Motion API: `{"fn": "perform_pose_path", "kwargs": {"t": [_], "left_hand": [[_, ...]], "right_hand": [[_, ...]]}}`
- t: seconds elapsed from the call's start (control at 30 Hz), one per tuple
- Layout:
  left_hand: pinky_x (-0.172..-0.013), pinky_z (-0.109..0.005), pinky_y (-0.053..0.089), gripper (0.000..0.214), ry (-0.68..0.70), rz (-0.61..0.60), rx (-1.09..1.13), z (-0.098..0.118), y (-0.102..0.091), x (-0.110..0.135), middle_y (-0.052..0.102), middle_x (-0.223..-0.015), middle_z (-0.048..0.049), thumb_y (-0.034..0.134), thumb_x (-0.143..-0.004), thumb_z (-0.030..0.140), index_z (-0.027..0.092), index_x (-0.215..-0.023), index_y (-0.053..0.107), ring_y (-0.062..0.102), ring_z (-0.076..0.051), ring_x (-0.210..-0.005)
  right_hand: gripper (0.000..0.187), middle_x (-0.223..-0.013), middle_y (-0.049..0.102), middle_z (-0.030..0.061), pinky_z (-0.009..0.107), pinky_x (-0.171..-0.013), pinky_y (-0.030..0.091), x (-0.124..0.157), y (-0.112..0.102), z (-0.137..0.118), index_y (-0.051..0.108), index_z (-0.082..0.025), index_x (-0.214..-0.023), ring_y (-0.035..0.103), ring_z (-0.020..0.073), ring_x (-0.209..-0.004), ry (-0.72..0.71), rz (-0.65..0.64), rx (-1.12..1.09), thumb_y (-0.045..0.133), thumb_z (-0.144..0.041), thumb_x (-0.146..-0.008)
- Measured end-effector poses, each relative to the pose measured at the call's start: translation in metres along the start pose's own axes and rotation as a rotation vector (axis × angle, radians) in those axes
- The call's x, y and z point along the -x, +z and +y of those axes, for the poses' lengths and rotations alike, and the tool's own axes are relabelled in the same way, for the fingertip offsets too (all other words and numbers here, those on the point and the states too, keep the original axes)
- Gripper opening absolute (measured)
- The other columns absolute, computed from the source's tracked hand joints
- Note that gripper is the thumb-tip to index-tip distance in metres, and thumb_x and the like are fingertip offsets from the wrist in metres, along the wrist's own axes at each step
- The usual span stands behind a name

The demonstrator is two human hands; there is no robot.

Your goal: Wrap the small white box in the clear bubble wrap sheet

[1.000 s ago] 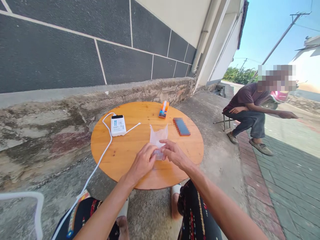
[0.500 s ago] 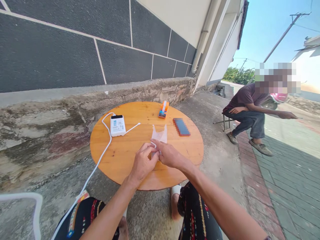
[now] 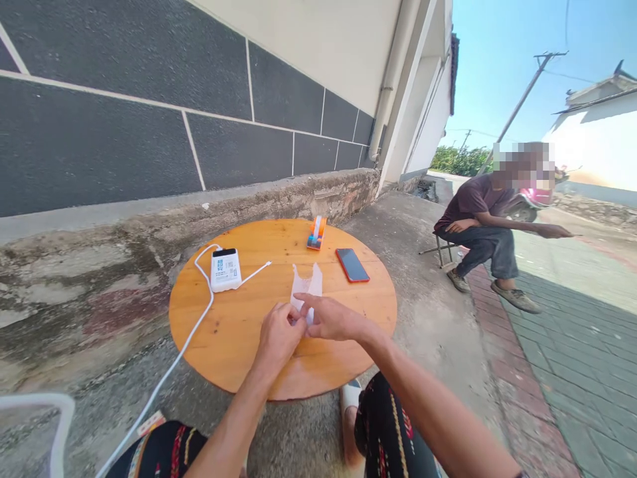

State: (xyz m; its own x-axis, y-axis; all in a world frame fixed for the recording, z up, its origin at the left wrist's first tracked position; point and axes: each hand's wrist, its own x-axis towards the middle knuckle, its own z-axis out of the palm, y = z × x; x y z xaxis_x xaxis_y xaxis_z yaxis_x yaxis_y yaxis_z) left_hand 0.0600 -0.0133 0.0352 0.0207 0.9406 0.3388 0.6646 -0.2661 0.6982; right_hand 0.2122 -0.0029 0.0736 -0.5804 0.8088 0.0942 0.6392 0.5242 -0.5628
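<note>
Both hands are being kept together over the near half of the round wooden tabletop (image 3: 233, 332) in the head view, the only view given. The left hand (image 3: 277, 335) is being curled, its fingertips pinched on the near end of a small translucent plastic bag (image 3: 307, 285). The right hand (image 3: 332, 318) is being laid palm down just beside it, the forefinger stretched leftward across that same near end, so the bag is being pressed and gripped by both hands at once.

The bag is being held flat on the wood, its long axis running straight away from the person, with two pointed handle tips at the far end. It is lying directly beyond the fingertips, and neither hand is clearly the nearer, since both are touching it.

A white rectangular power bank (image 3: 225, 269) is being left farther off to the left, with a white cable (image 3: 199, 312) trailing from it over the near-left rim. A red-edged smartphone (image 3: 352, 265) is lying to the right of the bag, well apart, and a small orange and white object (image 3: 316, 233) is sitting near the far rim. Another person (image 3: 480, 219) is sitting on a stool at the right, away from the tabletop.
</note>
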Motion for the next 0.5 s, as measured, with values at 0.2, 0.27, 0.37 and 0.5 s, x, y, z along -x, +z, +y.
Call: {"fn": "perform_pose_path", "kwargs": {"t": [0.2,0.27,0.37,0.5], "left_hand": [[-0.064,-0.026,0.043,0.006,0.008,-0.02,-0.025,0.001,0.002,0.002,0.058,-0.075,0.0,0.054,-0.069,0.014,0.019,-0.072,0.058,0.056,-0.015,-0.068],[-0.068,-0.028,0.045,0.017,0.01,-0.018,-0.046,0.0,0.002,0.002,0.058,-0.081,-0.0016,0.054,-0.069,0.014,0.017,-0.085,0.06,0.057,-0.015,-0.071],[-0.072,-0.03,0.045,0.02,0.053,-0.088,-0.098,0.002,-0.001,0.0,0.055,-0.084,-0.003,0.052,-0.072,0.014,0.017,-0.09,0.061,0.055,-0.017,-0.075],[-0.073,-0.028,0.044,0.012,0.12,-0.205,-0.112,0.006,-0.006,-0.001,0.053,-0.09,-0.0039,0.047,-0.076,0.014,0.018,-0.075,0.058,0.055,-0.017,-0.082]], "right_hand": [[0.026,-0.089,0.069,0.0034,0.024,-0.062,0.045,0.027,0.008,0.025,0.065,-0.017,-0.101,0.06,0.0129,-0.067,0.177,0.345,-0.082,0.051,-0.012,-0.08],[0.021,-0.092,0.07,0.0055,0.026,-0.064,0.046,0.03,0.017,0.028,0.066,-0.017,-0.096,0.062,0.015,-0.073,0.185,0.376,-0.103,0.052,-0.013,-0.081],[0.021,-0.095,0.069,0.0064,0.027,-0.068,0.047,0.03,0.03,0.029,0.065,-0.017,-0.097,0.063,0.0155,-0.077,0.151,0.412,-0.134,0.053,-0.012,-0.081],[0.021,-0.095,0.068,0.0064,0.028,-0.069,0.049,0.029,0.037,0.032,0.064,-0.018,-0.099,0.062,0.0149,-0.076,0.104,0.475,-0.172,0.053,-0.012,-0.082]]}}
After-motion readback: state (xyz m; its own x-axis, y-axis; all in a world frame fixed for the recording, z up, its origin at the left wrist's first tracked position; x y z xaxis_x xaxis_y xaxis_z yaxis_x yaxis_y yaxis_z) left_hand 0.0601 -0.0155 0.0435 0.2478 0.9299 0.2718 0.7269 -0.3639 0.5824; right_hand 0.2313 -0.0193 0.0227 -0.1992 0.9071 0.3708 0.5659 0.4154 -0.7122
